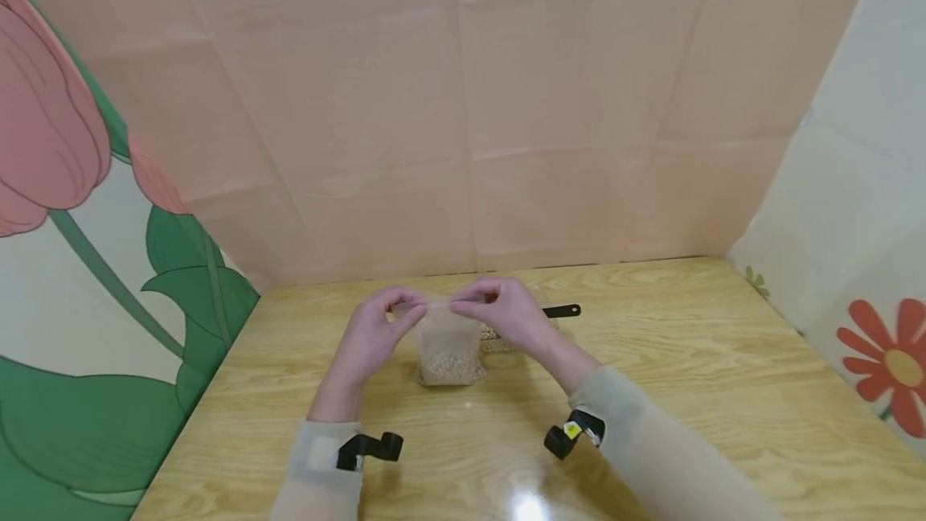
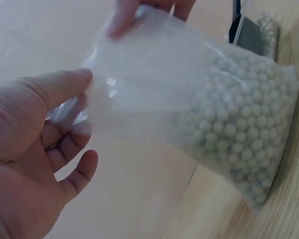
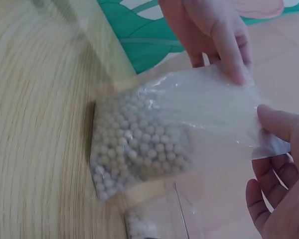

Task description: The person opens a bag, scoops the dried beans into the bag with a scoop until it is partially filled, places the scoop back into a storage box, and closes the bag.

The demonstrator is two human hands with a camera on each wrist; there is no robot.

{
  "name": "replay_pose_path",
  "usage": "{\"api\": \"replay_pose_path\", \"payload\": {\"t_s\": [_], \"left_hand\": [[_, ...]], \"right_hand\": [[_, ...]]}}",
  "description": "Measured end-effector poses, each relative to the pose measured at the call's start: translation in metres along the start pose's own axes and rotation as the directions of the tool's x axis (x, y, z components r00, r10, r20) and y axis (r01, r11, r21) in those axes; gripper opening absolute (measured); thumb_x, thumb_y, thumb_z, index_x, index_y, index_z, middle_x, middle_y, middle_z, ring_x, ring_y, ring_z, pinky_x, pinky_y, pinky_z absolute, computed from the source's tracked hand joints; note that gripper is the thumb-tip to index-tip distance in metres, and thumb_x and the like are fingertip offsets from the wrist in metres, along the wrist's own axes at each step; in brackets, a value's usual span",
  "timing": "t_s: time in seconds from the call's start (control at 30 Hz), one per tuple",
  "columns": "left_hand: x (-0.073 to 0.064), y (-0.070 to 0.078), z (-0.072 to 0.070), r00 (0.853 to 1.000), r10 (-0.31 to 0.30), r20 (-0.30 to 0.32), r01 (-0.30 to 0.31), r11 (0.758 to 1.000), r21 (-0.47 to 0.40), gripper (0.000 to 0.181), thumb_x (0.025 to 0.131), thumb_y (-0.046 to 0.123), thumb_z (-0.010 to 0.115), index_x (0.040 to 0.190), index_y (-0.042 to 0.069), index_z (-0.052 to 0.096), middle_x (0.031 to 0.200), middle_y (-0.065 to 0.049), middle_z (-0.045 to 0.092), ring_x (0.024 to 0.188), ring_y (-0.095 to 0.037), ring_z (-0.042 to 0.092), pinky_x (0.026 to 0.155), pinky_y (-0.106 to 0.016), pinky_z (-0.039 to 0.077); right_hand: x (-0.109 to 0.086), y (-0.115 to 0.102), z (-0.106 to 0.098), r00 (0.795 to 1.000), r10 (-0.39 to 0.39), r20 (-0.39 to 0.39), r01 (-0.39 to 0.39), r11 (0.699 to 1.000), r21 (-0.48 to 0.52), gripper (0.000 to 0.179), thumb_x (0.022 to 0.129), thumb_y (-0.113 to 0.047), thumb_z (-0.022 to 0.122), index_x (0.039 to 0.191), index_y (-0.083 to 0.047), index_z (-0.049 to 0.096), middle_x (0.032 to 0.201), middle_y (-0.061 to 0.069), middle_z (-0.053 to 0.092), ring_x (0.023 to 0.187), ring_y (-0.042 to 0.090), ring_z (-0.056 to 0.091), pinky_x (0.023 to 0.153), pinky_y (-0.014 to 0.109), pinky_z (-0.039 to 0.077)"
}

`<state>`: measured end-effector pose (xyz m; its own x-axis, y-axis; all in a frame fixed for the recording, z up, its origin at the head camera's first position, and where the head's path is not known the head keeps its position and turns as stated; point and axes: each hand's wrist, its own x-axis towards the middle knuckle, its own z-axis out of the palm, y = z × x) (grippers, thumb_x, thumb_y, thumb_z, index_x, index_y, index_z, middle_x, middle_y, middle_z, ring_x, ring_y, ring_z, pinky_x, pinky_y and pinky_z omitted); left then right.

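Note:
A clear plastic bag (image 1: 450, 356) stands on the wooden table, its lower part filled with small pale round beads (image 2: 249, 119). My left hand (image 1: 376, 332) pinches the bag's top edge at its left corner between thumb and fingers. At the opposite corner my right hand (image 1: 510, 316) pinches the same edge, so the top is stretched between both hands. In the right wrist view the bag's upper part (image 3: 214, 104) looks bead-free and rather flat. Whether its mouth is sealed I cannot tell.
Behind the bag, partly hidden by my right hand, is a clear container (image 3: 162, 219) with more pale beads. A black handle (image 1: 564, 311) sticks out to its right; the left wrist view shows a dark scoop-like part (image 2: 249, 36). A pink-covered wall (image 1: 463, 143) borders the table's back.

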<state>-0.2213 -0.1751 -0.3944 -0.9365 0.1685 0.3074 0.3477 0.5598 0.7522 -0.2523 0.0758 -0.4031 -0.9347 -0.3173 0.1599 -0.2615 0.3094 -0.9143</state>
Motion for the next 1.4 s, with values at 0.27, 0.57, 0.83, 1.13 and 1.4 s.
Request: {"api": "replay_pose_path", "payload": {"t_s": [0.27,0.57,0.83,1.13,1.4], "left_hand": [[-0.002,-0.004,-0.008,0.998,0.059,-0.025,-0.059,0.998,0.005,0.007,0.106,0.018,0.076,0.109,0.013,0.08,0.105,-0.001,0.071,0.11,-0.025,0.065,0.104,-0.054,0.052],[-0.004,-0.001,-0.014,0.998,0.016,-0.064,-0.013,0.999,0.037,0.007,0.103,0.021,0.081,0.104,0.015,0.084,0.102,0.001,0.074,0.103,-0.022,0.066,0.093,-0.049,0.053],[-0.009,-0.006,-0.024,0.998,0.005,-0.059,-0.002,0.999,0.053,0.008,0.105,0.018,0.077,0.108,0.012,0.081,0.104,0.0,0.075,0.109,-0.025,0.065,0.101,-0.053,0.053],[-0.013,-0.002,-0.026,0.996,0.018,-0.083,-0.009,0.995,0.096,0.009,0.107,0.015,0.074,0.108,0.008,0.079,0.104,-0.005,0.074,0.106,-0.026,0.067,0.097,-0.048,0.054],[-0.019,0.012,-0.048,0.995,-0.078,-0.056,0.085,0.988,0.13,0.017,0.111,0.022,0.069,0.115,0.008,0.078,0.109,-0.007,0.075,0.102,-0.026,0.066,0.094,-0.049,0.054]], "right_hand": [[-0.001,-0.002,-0.003,0.998,0.027,-0.049,-0.028,0.999,-0.024,0.01,0.097,-0.029,0.088,0.102,-0.021,0.086,0.098,0.0,0.075,0.088,0.023,0.065,0.075,0.037,0.053],[-0.006,-0.001,-0.009,0.998,0.018,-0.056,-0.02,0.999,-0.036,0.012,0.095,-0.033,0.089,0.103,-0.024,0.088,0.101,-0.004,0.079,0.091,0.026,0.069,0.075,0.036,0.054],[-0.009,0.008,-0.02,0.997,0.013,-0.071,-0.016,0.999,-0.05,0.011,0.1,-0.029,0.085,0.107,-0.022,0.087,0.103,-0.004,0.08,0.094,0.022,0.072,0.082,0.041,0.057],[-0.01,0.0,-0.016,0.998,0.017,-0.059,-0.021,0.998,-0.065,0.008,0.1,-0.026,0.085,0.1,-0.019,0.085,0.097,0.001,0.078,0.084,0.021,0.066,0.072,0.037,0.053],[-0.007,-0.01,-0.013,0.997,0.074,0.004,-0.074,0.996,-0.052,0.018,0.102,-0.039,0.081,0.107,-0.022,0.086,0.104,0.001,0.079,0.091,0.022,0.065,0.077,0.04,0.052]]}}
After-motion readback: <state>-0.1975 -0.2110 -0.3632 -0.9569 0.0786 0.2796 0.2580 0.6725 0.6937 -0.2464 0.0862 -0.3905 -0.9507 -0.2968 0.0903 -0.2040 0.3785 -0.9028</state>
